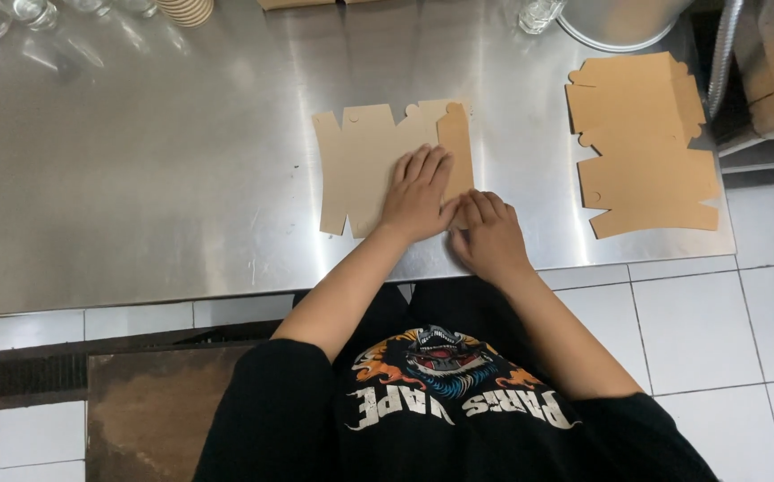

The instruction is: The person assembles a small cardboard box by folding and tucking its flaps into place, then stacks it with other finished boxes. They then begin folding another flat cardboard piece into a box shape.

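Observation:
A flat brown cardboard box blank (360, 165) lies on the steel table (137, 178), with one panel folded over along its right side. My left hand (418, 196) presses flat on the blank's lower right part, fingers spread forward. Beside it, my right hand (487, 234) rests at the blank's near right corner, fingers bent onto the folded edge. Neither hand lifts the cardboard off the table.
A stack of similar flat cardboard blanks (641, 147) lies at the table's right end. Glass jars (30, 11) and a stack of paper cups (186, 9) stand along the far edge, plus a metal pot (614, 22). White floor tiles (717, 321) lie below.

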